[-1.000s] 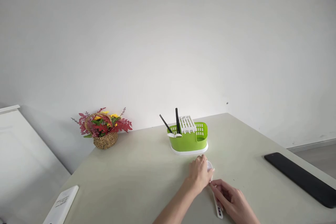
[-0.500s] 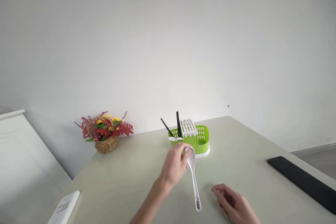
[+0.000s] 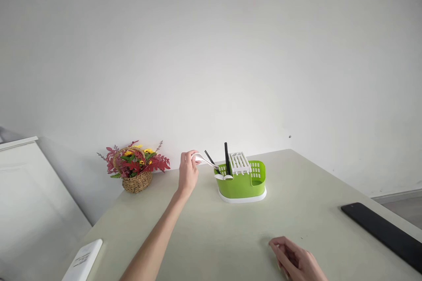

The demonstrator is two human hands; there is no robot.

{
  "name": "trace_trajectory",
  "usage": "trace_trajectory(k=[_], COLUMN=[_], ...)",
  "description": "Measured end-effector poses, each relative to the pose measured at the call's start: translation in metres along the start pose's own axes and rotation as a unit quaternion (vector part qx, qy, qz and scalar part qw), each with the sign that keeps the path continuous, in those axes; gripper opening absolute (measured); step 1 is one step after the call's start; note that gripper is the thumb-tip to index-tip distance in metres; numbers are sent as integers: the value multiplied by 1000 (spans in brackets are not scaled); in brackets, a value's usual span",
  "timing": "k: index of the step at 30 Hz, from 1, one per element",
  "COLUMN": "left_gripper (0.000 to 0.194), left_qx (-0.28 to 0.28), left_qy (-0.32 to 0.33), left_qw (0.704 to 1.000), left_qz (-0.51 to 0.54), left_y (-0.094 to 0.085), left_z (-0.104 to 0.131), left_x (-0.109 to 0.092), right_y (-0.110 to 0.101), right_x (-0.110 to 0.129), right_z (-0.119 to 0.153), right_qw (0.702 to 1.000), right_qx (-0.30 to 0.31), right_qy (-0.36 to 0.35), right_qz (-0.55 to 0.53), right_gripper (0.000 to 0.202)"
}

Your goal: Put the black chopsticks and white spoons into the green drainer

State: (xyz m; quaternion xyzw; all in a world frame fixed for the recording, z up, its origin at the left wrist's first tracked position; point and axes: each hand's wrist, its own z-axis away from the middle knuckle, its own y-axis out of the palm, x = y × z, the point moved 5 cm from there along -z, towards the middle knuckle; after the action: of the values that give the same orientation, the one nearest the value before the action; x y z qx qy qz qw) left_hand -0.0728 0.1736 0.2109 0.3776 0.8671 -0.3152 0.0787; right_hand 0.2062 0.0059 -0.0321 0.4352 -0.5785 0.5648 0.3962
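Note:
My left hand (image 3: 188, 171) is closed on the bowl end of a white spoon (image 3: 203, 159), out in front of me to the left of a green cutlery holder (image 3: 242, 189). The spoon's handle slants right and down, its tip over the holder's left compartment; whether it touches is unclear. Black chopsticks (image 3: 227, 158) stand in that compartment, and two white spoons (image 3: 227, 177) show their bowls at its front rim. A white slatted rack (image 3: 240, 163) sits across the middle. My right hand (image 3: 295, 258) rests near the table's front, its fingers loosely curled with nothing in them.
A wicker basket (image 3: 137, 182) of red and yellow flowers stands at the back left by the wall. A white box-like object (image 3: 83, 260) lies at the front left. Along the right side of the table (image 3: 211, 237) lies a long black object (image 3: 379, 232).
My left hand has moved forward and left with the spoon. The handle, which hung toward me, now points right into the holder's area. My right hand stays nearly still. The view has shifted slightly.

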Motion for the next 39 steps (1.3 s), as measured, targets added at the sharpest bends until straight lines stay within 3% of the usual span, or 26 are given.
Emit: trace_trajectory(k=[4, 14, 22, 28, 33, 36, 39], left_gripper=[27, 47, 44, 48, 41, 29, 19], left_qx=[66, 216, 224, 212, 164, 150, 162], left_qy=[26, 103, 89, 80, 35, 3, -17], left_qw=[997, 969, 969, 973, 984, 987, 985], left_qz=[-3, -54, -51, -52, -62, -63, -60], left_y=[25, 47, 58, 46, 35, 33, 34], left_z=[14, 30, 32, 34, 37, 48, 73], left_x=[10, 6, 14, 23, 40, 55, 67], right_y=[1, 6, 4, 5, 2, -1, -2], right_x=[2, 8, 10, 15, 14, 10, 6], right_z=[1, 2, 4, 5, 4, 2, 1], right_qw=[999, 997, 997, 997, 998, 999, 1000], right_qx=[-41, -77, -80, -75, -65, -35, -20], right_qy=[-3, -17, -17, -11, -9, -10, -9], right_qz=[-1, 4, -3, -3, 6, 11, 10], right_gripper=[55, 54, 54, 56, 57, 52, 49])
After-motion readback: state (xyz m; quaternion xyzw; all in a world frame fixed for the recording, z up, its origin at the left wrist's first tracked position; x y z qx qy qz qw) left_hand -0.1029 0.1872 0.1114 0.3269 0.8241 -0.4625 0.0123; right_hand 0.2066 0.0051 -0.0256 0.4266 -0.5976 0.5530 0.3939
